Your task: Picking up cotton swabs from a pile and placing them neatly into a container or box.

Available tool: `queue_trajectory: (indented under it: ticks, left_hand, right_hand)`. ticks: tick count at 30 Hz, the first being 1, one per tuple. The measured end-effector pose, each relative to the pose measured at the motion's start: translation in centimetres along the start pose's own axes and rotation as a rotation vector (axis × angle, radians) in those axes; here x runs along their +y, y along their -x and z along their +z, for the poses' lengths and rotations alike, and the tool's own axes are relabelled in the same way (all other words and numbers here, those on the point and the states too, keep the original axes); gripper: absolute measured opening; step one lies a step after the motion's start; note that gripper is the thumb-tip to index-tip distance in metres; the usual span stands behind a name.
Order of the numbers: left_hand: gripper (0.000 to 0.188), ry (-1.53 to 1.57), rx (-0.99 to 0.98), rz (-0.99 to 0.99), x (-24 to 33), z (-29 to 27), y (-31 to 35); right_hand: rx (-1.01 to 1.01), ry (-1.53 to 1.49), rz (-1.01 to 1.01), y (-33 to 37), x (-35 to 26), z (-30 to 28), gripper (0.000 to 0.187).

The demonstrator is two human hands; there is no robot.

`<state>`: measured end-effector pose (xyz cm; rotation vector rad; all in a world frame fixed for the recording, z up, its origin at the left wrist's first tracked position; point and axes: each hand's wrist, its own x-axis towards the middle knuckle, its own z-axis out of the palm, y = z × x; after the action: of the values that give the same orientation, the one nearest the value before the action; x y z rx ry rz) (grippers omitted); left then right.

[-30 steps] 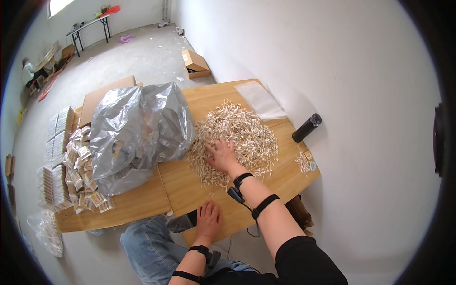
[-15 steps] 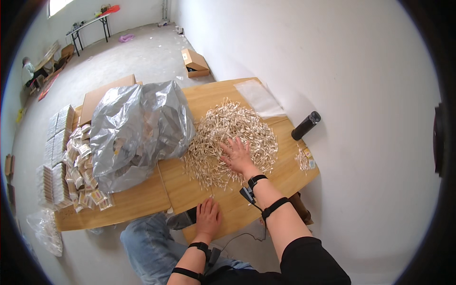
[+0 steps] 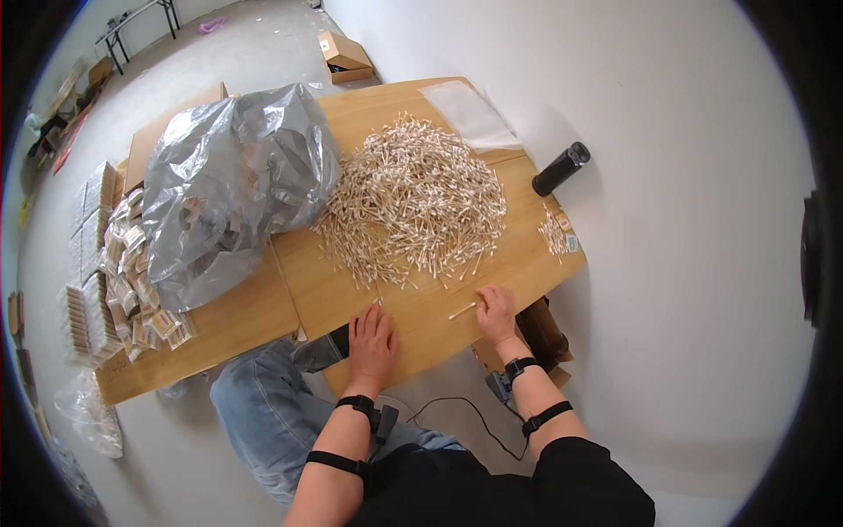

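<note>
A large heap of cotton swabs (image 3: 421, 193) covers the middle of the wooden table (image 3: 439, 338). Close to the table's near right edge, my right hand (image 3: 498, 314) is closed, fingers curled. From its fingertips one cotton swab (image 3: 462, 310) points left, low over the tabletop or touching it. My left hand (image 3: 372, 344) rests palm down at the near edge, fingers stretched out and holding nothing. Just beyond its fingertips lies the end of a stray swab (image 3: 378, 300).
Left of the heap stands a big grey plastic bag (image 3: 237, 193), beside small packets (image 3: 140, 290) and stacked packs (image 3: 90, 307). A black cylinder (image 3: 562, 169) stands at the right edge, near a few separate swabs (image 3: 552, 234). A translucent sheet (image 3: 471, 114) lies at the back.
My right hand has left the heap and come back toward me, to the near right edge, now with one swab at its fingertips. My left hand stays at the edge. The view has tilted down.
</note>
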<state>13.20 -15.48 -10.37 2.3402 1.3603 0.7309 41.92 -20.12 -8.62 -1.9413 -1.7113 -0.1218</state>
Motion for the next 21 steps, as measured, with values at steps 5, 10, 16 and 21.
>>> queue_trajectory:
  ticks: [5,10,16,21]
  left_hand:
    - [0.04,0.107,0.1,-0.017,-0.3,0.5,0.4]
    - [0.041,0.152,0.184,-0.007,-1.0,0.5,1.3]
    - [0.044,0.007,0.114,0.052,-0.9,0.3,2.3]
    - [0.043,-0.057,0.055,0.097,-0.2,-0.1,3.8]
  right_hand:
    - [-0.082,-0.212,0.041,1.2,-5.5,3.2,0.01]
    - [-0.255,-0.444,-0.088,0.6,-11.3,6.2,0.013]
    - [-0.145,-0.413,-0.014,-4.1,-14.4,8.0,0.021]
    - [-0.089,-0.237,-0.117,-4.8,-15.0,9.1,0.023]
